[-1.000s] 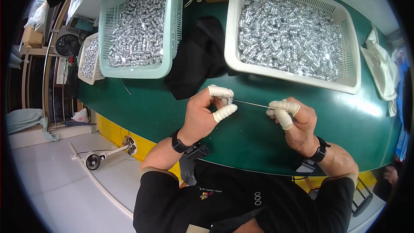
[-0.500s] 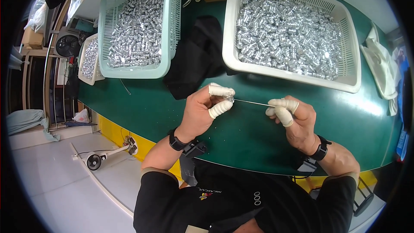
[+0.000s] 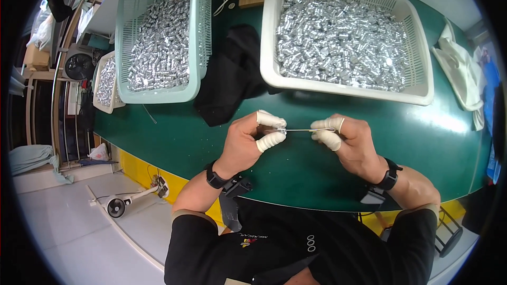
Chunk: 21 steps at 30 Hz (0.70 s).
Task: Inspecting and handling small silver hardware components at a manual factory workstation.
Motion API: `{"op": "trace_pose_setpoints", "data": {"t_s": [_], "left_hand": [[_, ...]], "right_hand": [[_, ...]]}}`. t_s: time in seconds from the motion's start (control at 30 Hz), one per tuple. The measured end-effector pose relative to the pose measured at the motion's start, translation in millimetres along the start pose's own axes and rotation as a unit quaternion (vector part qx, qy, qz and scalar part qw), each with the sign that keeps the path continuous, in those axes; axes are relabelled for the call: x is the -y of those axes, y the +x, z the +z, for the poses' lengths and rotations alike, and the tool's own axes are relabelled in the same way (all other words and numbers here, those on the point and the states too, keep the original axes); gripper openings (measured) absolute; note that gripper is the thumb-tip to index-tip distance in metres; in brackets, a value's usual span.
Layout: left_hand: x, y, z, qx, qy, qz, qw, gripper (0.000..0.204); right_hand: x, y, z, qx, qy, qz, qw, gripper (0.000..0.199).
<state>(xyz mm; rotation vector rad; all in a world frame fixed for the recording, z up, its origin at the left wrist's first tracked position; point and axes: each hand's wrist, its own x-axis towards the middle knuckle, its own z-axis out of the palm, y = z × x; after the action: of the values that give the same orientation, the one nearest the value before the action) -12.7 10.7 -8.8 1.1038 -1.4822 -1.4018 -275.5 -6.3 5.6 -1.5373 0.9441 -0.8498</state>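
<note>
My left hand (image 3: 244,142), with white finger cots on thumb and forefinger, pinches a small shiny silver metal cylinder (image 3: 282,130). From the right, my right hand (image 3: 353,141) grips a thin metal wire tool (image 3: 301,130) between cotted thumb and fingers. A bent loop at the tool's rear end shows by the right fingers. The tool's tip meets the cylinder; how far it goes in is hidden by the left fingertips. Both hands are above the green table, in front of a white basket (image 3: 266,68) full of similar silver cylinders.
A pale green basket (image 3: 194,87) of metal pieces stands at the back left, with a smaller white basket (image 3: 99,103) beside it. Black cloth (image 3: 227,82) lies between the large baskets. A pale cloth (image 3: 459,74) rests at the right edge of the green table (image 3: 179,132).
My right hand has moved left along the wire tool, closer to the left hand, and the looped rear end now shows. The left hand still pinches the cylinder. The view has shifted slightly.
</note>
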Motion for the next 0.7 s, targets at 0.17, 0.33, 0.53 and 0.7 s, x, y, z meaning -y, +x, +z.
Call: {"op": "trace_pose_setpoints", "data": {"t_s": [0.17, 0.33, 0.53, 0.7], "left_hand": [[-2, -2, 4, 0.014, -0.023, -0.031, 0.999, 0.019], [-9, -2, 6, 0.027, 0.117, 0.073, 0.99, 0.019], [-13, -4, 1, 0.011, -0.034, -0.051, 0.998, 0.019], [-18, -4, 0, 0.06, -0.106, -0.124, 0.985, 0.02]], "right_hand": [[-6, 4, -9, -0.022, -0.152, -0.242, 0.958, 0.018], [8, -4, 0, -0.001, 0.135, 0.209, 0.969, 0.011], [8, 1, -2, -0.026, 0.009, -0.026, 0.999, 0.013], [2, 4, -2, -0.045, -0.047, -0.212, 0.975, 0.015]]}}
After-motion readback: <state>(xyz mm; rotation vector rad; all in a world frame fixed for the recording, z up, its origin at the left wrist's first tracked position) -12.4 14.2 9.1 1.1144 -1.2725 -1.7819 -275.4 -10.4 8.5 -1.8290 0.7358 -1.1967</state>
